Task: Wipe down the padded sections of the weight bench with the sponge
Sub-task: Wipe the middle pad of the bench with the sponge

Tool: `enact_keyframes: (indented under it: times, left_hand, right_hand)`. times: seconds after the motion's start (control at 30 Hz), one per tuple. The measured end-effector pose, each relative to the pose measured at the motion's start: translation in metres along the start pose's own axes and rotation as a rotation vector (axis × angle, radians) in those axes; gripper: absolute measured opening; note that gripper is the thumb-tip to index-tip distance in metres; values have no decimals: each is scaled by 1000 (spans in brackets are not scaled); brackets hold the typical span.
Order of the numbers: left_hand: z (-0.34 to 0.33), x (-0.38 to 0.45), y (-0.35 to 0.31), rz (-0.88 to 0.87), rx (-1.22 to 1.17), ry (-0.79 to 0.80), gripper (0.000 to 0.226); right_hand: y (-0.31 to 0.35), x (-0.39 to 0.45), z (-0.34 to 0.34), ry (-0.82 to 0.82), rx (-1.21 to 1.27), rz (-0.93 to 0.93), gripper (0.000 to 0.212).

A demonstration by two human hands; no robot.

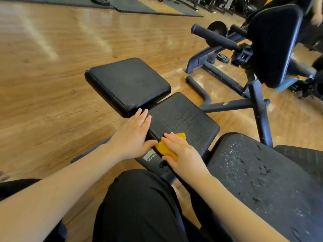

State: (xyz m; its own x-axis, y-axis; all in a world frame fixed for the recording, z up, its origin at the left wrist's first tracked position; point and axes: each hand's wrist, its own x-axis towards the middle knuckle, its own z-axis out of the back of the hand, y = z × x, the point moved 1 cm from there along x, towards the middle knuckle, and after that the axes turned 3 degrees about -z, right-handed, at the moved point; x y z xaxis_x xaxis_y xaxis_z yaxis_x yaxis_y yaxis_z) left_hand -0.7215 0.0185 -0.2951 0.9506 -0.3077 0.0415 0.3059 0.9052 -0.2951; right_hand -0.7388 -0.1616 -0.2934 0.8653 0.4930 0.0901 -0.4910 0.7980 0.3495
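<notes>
The black weight bench has three pads in a row: a far pad [127, 84], a middle pad [185, 116] with wet streaks, and a near pad [258, 173], worn and speckled with droplets. My right hand [181, 151] grips a yellow sponge [165, 149] against the near left corner of the middle pad. My left hand [134, 135] rests flat with straight fingers on the left edge of that same pad, its thumb beside the sponge.
A black frame bar with a warning label [151, 156] runs under the pads. My knee in black trousers [139, 203] is in front. Another machine with an upright pad [274, 44], handle [213, 36] and floor legs stands at the right. Wooden floor lies at the left.
</notes>
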Motion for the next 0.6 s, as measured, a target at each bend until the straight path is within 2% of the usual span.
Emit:
enact_keyframes:
  times: [0.1, 0.23, 0.37, 0.47, 0.53, 0.6]
  left_hand:
    - [0, 5, -4, 32, 0, -8, 78]
    - [-3, 8, -9, 50, 15, -25, 83]
    - [-5, 10, -9, 59, 42, -1, 85]
    - [-4, 11, -9, 59, 73, 25, 86]
    - [-4, 12, -9, 54, 73, 28, 86]
    - [-3, 11, -11, 61, 50, 22, 86]
  right_hand:
    - [-12, -2, 9, 40, 80, 56, 56]
    - [-43, 0, 19, 13, 223, 1, 47]
    - [-102, 35, 37, -160, 160, -278, 40]
    - [-118, 60, 44, -256, 138, -488, 38]
    - [-105, 62, 39, -248, 97, -509, 39]
    - [-85, 46, 29, -195, 84, -419, 40]
